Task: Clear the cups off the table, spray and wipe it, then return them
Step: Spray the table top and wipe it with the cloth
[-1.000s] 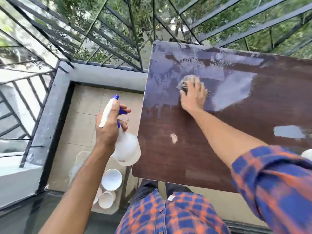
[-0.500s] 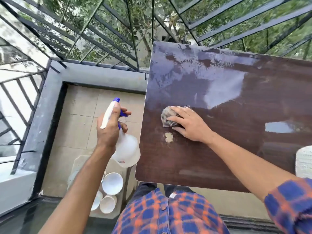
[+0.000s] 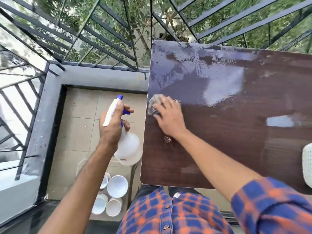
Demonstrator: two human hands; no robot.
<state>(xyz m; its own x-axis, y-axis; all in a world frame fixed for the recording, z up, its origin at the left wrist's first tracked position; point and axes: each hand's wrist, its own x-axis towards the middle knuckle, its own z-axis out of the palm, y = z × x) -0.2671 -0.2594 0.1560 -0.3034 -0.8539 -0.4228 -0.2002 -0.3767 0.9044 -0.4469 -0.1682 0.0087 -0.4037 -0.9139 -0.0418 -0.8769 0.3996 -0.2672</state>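
The dark brown table [image 3: 236, 149] is wet and streaked across its far half. My right hand [image 3: 168, 117] presses a grey cloth [image 3: 154, 103] flat against the table's left edge. My left hand [image 3: 113, 125] grips a white spray bottle [image 3: 129, 149] with a blue trigger, held off the table's left side over the floor. Several white cups [image 3: 117, 185] stand together on the tiled floor below the bottle, beside the table leg.
A dark metal railing [image 3: 101, 38] and a grey ledge [image 3: 101, 74] close the balcony to the far side and left. A white object [image 3: 307, 164] lies at the table's right edge. The tiled floor [image 3: 81, 129] lies left of the table.
My right hand slid the cloth from the far part of the table toward me, then out to the left edge. The left hand kept the bottle in about the same place.
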